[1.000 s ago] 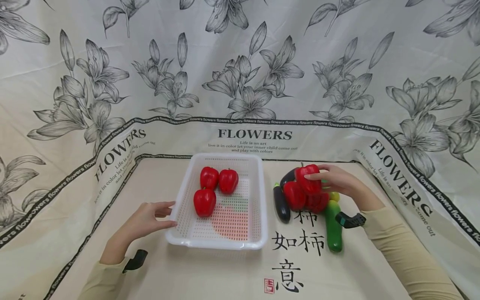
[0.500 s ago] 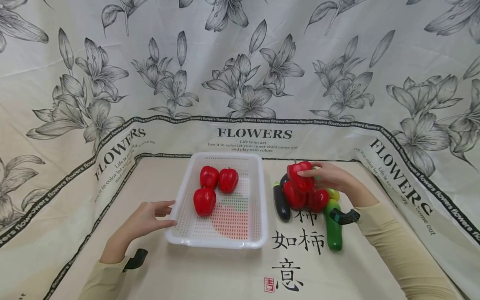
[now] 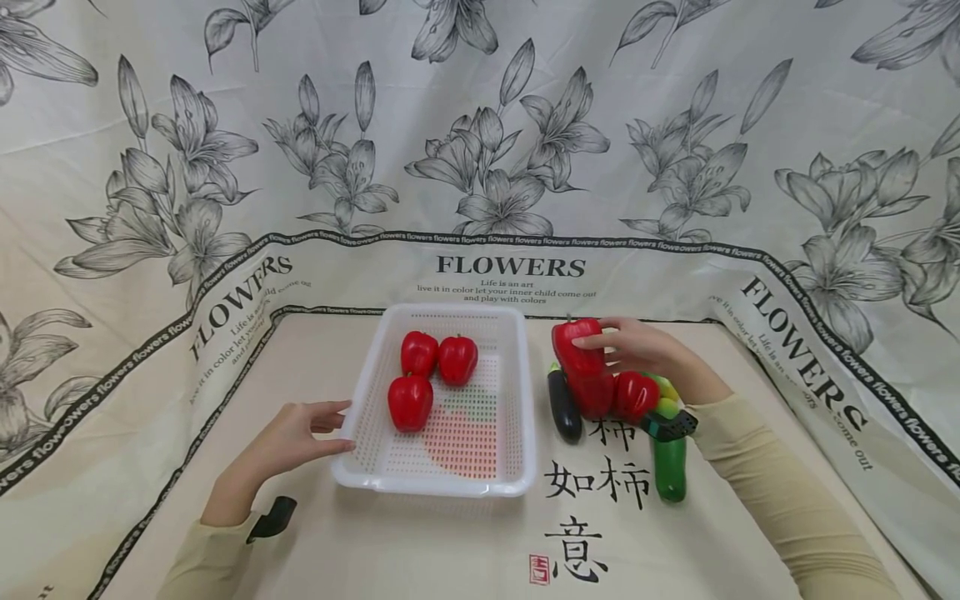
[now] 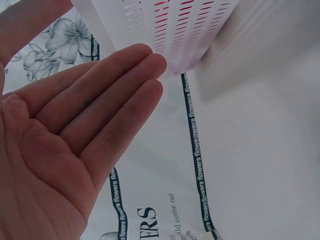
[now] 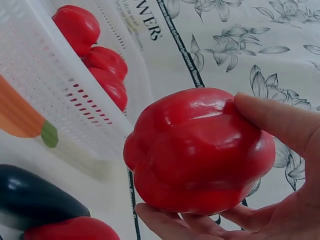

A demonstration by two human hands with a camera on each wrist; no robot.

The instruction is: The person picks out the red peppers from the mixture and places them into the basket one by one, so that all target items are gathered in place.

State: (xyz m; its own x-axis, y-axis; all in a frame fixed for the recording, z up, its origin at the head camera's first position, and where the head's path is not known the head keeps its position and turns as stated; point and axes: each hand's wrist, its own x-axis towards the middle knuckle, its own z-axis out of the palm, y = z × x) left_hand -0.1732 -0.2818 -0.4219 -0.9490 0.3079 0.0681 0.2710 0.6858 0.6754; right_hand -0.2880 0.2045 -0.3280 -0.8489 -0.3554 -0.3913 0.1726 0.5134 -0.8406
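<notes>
My right hand grips a red bell pepper between thumb and fingers, held up above the vegetable pile. In the right wrist view the held bell pepper shows its lobed end, with fingers curled beneath it. My left hand is at the left side of a white perforated basket, its fingers straight. The left wrist view shows that hand with an extended palm beside the basket wall. Inside the basket, three red bell peppers sit toward the back left.
Right of the basket lie a dark eggplant, more red bell peppers, a green cucumber-like vegetable and something yellow-green. A flower-printed cloth rises behind the table. Black characters are printed on the table covering.
My right hand has moved left with the red bell pepper, from over the pile toward the basket. My left hand and the basket have stayed in place.
</notes>
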